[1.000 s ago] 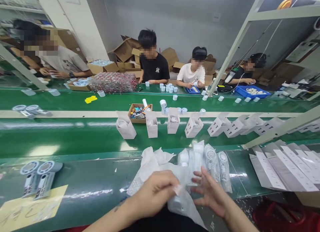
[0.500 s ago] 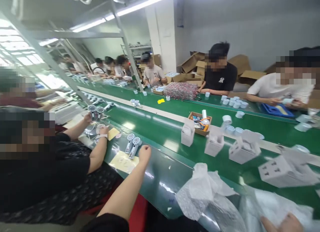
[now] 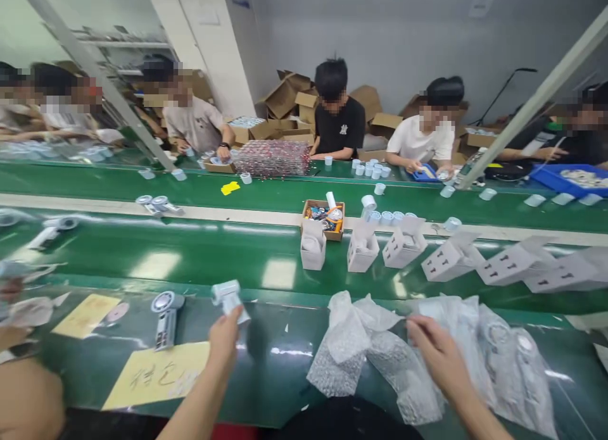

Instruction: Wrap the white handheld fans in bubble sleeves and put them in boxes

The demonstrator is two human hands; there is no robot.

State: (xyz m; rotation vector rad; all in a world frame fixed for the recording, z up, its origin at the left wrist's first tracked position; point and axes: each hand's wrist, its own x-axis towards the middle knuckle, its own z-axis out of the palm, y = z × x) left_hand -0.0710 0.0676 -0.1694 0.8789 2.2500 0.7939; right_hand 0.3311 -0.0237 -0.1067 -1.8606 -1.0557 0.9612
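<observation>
My left hand is closed round a light blue handheld device, lifted a little over the dark green bench. To its left, a similar device lies with its lower end at a yellow sheet with handwriting. My right hand has its thumb and fingertips together at the edge of a bubble-wrap bag. More bubble bags lie to the left of that hand. On its right are bagged devices.
Open white boxes line the green belt. Behind them are a carton of parts and blue cups. Several people work across the belt; a co-worker's arm is at left.
The view has swung right. My left hand has picked up one of the two devices near the yellow sheet. My right hand has come to the bubble bag's edge.
</observation>
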